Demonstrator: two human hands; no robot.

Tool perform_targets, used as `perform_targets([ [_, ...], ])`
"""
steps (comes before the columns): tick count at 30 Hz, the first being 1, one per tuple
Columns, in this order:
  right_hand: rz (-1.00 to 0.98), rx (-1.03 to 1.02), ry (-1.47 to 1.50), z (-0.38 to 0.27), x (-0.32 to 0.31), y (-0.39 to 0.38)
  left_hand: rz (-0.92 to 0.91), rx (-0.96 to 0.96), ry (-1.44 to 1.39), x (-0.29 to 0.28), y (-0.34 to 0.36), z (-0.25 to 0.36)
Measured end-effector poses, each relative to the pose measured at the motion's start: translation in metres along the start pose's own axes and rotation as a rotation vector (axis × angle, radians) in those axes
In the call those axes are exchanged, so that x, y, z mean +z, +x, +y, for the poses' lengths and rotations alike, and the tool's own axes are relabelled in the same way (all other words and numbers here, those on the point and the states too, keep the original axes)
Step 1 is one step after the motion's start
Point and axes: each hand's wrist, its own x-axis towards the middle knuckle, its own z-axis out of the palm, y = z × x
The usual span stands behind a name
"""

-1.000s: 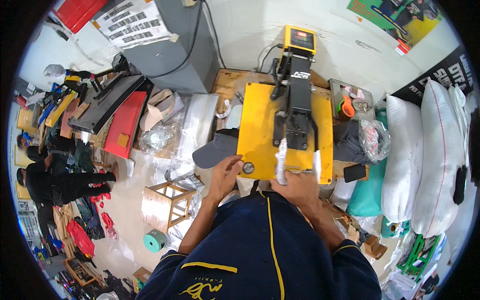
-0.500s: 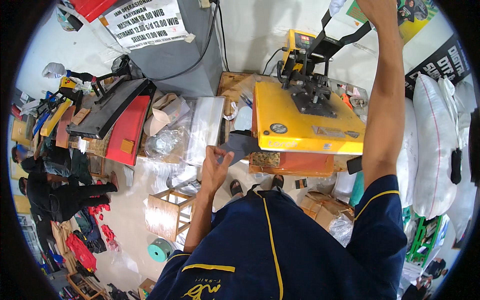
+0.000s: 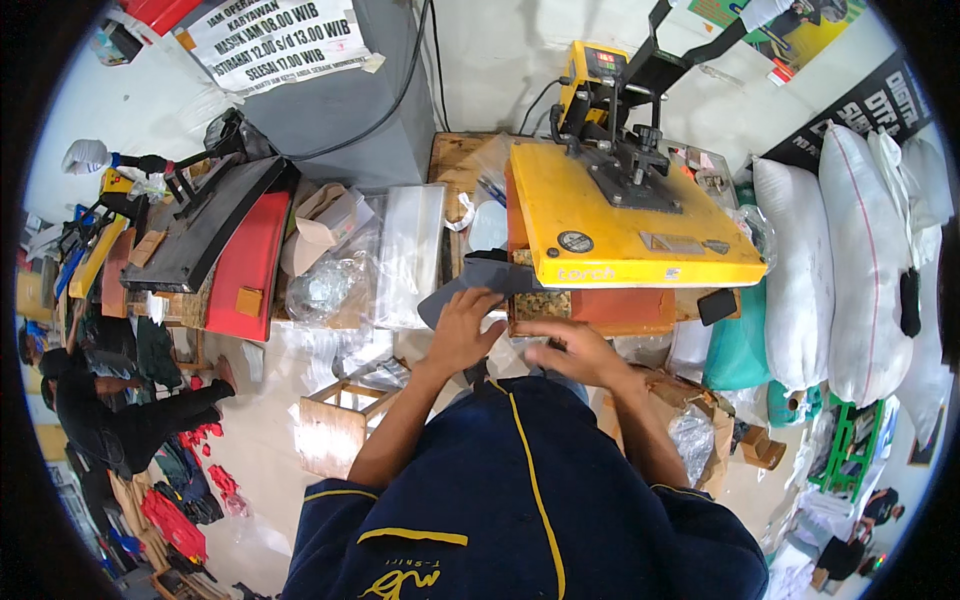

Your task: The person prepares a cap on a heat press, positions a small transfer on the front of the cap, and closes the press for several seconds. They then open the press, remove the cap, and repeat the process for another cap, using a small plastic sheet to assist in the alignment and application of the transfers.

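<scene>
A dark grey cap (image 3: 455,297) lies at the front left corner of a yellow heat press (image 3: 625,225), its brim sticking out to the left. My left hand (image 3: 462,335) is at the brim's near edge, fingers resting on the cap and thumb spread apart. To its right, my right hand (image 3: 583,355) hovers by the press's front edge, index finger stretched toward the left, and I see nothing held in it. The press's black handle (image 3: 705,45) stands raised. Beneath the yellow top shows an orange-brown lower pad (image 3: 625,308). Part of the cap is hidden under the top.
Left of the cap lie clear plastic sheets (image 3: 412,250), crumpled plastic (image 3: 328,288) and a beige cap (image 3: 312,240). A second press (image 3: 205,230) with a red pad stands farther left. White sacks (image 3: 865,280) line the right. A wooden stool (image 3: 330,435) stands on the floor.
My right hand has come down from the press handle to the press's front edge. My left hand has gone from pinching the cap's brim to resting over it. The view has shifted slightly.
</scene>
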Motion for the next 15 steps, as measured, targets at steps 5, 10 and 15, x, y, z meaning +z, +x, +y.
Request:
perform_targets([
  [5,0.540,0.063,-0.482,0.059,0.055,0.014,-0.060,0.085,0.324,0.037,0.022,0.005],
  [10,0.495,0.017,-0.601,0.098,0.070,0.033,-0.045,0.098,0.410,0.044,0.023,0.014],
  [15,0.582,-0.055,-0.637,0.097,0.064,0.036,-0.056,0.075,0.420,0.053,0.017,0.006],
])
